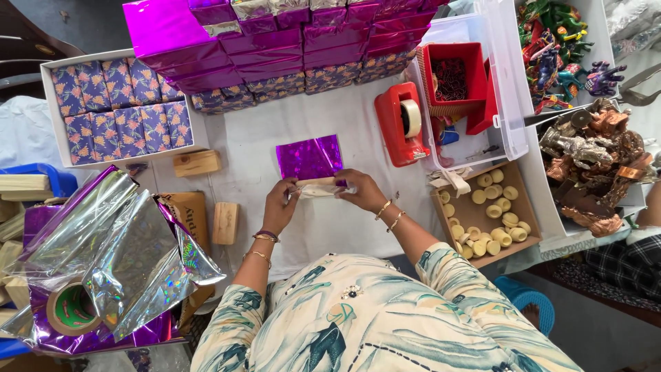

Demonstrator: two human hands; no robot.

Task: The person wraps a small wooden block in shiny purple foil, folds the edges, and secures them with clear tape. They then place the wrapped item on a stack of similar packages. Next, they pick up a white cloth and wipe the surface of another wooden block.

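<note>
Both hands meet at the centre of the white desk (261, 148): left hand (279, 205) and right hand (363, 191) each pinch an end of a small wooden block (318, 186), on the near edge of a purple foil sheet (310, 156). At twelve o'clock, purple wrapped boxes (275, 41) stack high. Floral boxes (117, 107) fill a tray at ten. Red tape dispenser (401, 124) at two. Open room is narrow; the block's underside is hidden.

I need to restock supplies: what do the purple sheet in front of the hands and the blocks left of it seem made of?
Purple sheet: likely metallised foil wrap, glossy, with holographic sparkle and crinkles. Blocks: apparently bare wood, pale matt tan with faint grain.
</note>
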